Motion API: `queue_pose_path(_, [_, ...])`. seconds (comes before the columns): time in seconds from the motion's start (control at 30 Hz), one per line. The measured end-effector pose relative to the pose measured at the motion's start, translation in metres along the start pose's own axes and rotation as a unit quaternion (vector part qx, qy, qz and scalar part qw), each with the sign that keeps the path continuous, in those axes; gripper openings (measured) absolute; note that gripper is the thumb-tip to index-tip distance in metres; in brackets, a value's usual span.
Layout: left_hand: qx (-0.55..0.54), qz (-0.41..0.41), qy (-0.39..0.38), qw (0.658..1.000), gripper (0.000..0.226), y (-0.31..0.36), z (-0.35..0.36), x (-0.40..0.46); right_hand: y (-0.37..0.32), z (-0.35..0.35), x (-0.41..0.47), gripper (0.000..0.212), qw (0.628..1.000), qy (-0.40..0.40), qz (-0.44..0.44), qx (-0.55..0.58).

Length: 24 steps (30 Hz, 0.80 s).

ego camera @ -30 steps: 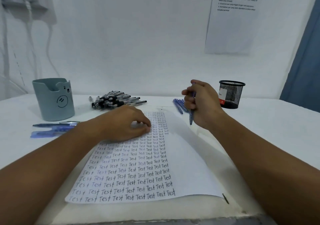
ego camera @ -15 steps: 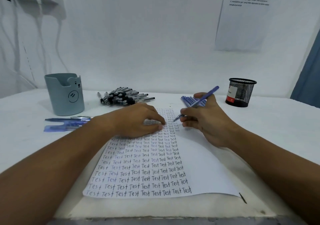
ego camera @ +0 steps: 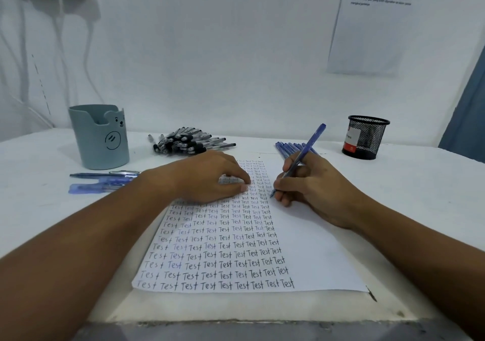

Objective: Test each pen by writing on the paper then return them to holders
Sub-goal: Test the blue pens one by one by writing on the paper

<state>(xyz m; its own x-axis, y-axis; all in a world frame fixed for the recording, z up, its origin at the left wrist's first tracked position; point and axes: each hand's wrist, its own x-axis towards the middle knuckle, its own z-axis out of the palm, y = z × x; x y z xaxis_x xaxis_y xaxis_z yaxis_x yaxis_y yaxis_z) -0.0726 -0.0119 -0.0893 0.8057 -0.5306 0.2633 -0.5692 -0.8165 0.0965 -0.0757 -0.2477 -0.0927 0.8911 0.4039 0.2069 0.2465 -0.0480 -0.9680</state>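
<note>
Right hand (ego camera: 312, 183): grips the blue pen (ego camera: 301, 157) in a writing hold, thumb and fingers curled round the lower barrel. The tip touches the paper (ego camera: 315, 249) at the right end of a row of "Test" words. The barrel slants up and away to the right, which suits a stroke and leaves the tip in sight.

Left hand (ego camera: 210, 178): rests on the upper part of the paper, fingers loosely bent with the tips pressing down and holding nothing. Judged purpose: to pin the sheet so it does not slide under the pen.

Paper: lies flat on the table (ego camera: 420, 196), straight in front of the person. Rows of "Test" fill its left and middle; the right strip is blank, so new marks go there.

Black pens (ego camera: 189, 141): a heap beyond the left hand, near the grey cup (ego camera: 99, 141).

Blue pens (ego camera: 286, 149): a row just beyond the right hand, within easy reach.

Pens by the cup (ego camera: 105, 182): a few lie flat on the table, beside the left forearm.

Mesh cup (ego camera: 366, 137): stands far right, well apart from the paper. No pens show above either cup's rim.

Step in hand: testing this blue pen. Most pens are not yet in holders.
</note>
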Motion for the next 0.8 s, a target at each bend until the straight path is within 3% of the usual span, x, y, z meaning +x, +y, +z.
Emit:
queue_pose_path(0.37, [-0.004,-0.002,0.001,1.0,0.032,-0.0006,0.001,-0.0003,0.005,0.0013,0.002,0.025,0.998,0.02,-0.017,-0.066])
queue_pose_path(0.8, [-0.008,0.003,0.006,1.0,0.032,0.0002,0.001,-0.0008,0.0031,0.001,0.0021,0.025,0.999,0.022,-0.002,-0.048])
